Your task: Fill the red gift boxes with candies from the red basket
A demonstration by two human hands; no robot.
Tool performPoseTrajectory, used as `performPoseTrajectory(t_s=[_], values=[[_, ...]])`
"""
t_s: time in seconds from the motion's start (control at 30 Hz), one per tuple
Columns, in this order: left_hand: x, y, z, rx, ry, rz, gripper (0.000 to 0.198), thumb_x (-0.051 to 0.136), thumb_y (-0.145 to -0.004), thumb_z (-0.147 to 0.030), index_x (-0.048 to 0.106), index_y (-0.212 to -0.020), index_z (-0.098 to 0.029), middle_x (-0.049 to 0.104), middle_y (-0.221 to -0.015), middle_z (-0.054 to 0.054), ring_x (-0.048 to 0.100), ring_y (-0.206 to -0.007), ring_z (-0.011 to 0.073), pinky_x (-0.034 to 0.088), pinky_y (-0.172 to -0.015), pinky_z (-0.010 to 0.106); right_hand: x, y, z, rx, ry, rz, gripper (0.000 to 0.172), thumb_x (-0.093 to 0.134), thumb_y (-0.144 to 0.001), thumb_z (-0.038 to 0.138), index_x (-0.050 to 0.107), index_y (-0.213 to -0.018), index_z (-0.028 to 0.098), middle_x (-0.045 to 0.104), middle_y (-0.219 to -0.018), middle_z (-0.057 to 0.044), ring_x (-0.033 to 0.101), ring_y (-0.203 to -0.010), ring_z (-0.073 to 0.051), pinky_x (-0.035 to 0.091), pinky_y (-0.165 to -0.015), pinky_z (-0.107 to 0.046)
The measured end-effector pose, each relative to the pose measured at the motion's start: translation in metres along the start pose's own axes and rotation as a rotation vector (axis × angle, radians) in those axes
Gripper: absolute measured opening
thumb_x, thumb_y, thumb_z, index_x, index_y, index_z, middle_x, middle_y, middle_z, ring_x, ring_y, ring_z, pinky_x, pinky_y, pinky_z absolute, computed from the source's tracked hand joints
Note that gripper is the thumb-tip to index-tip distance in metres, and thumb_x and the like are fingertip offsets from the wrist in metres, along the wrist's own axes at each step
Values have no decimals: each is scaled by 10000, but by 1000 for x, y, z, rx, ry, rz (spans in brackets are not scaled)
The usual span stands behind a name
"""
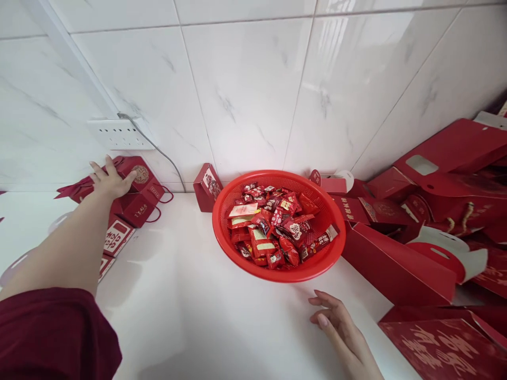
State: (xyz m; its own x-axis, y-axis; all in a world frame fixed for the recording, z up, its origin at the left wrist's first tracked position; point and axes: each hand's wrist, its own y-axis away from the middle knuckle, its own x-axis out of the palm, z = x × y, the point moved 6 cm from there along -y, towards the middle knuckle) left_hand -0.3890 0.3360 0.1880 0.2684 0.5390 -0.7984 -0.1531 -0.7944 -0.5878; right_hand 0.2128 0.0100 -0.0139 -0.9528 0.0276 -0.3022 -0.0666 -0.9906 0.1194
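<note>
My left hand (110, 180) reaches out to the far left, fingers spread over a dark red gift box (139, 207) with a gold emblem and red cord handles. It rests on or just over the box; whether it presses down I cannot tell. Near the front, my right hand (338, 324) hovers above the table with loosely bent fingers apart and nothing in them. Beyond it stands a round red plastic basket (279, 275), holding many small wrapped sweets (273, 224), mostly in red wrappers.
A small red box (207, 187) stands by the wall, left of the basket. Several red cartons (400, 264) are piled along the right side. Below the gift box lie red boxes with white labels (118, 236). A socket panel (121, 134) with a grey cable is on the tiled wall.
</note>
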Motion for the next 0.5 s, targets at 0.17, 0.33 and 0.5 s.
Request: performPoseTrajectory(t_s=[0.17,0.33,0.5], values=[[-32,-2,-8,-293,29,-122,1165,733,-793,-544,125,-1401,242,12,-1479,519,12,-1507,414,21,-1044,770,2,0,9,0,-4,46,395,425,-989,536,462,-1326,334,624,-1249,-74,684,-966,-238,554,-889,-429],[-59,17,-98,-54,-86,-201,846,603,-909,-469,295,-1477,78,173,-1579,339,134,-1501,395,137,-1164,642,-3,4,29,-123,11,23,371,439,-1007,471,464,-1318,271,612,-1253,-99,672,-931,-200,561,-826,-367],[-71,76,-241,337,-42,-264,694,648,-863,-405,453,-1456,-102,300,-1582,181,285,-1471,347,239,-1205,544,-32,13,66,-369,127,-106,295,453,-1019,361,490,-1292,254,592,-1267,-109,657,-953,-191,567,-812,-350]])
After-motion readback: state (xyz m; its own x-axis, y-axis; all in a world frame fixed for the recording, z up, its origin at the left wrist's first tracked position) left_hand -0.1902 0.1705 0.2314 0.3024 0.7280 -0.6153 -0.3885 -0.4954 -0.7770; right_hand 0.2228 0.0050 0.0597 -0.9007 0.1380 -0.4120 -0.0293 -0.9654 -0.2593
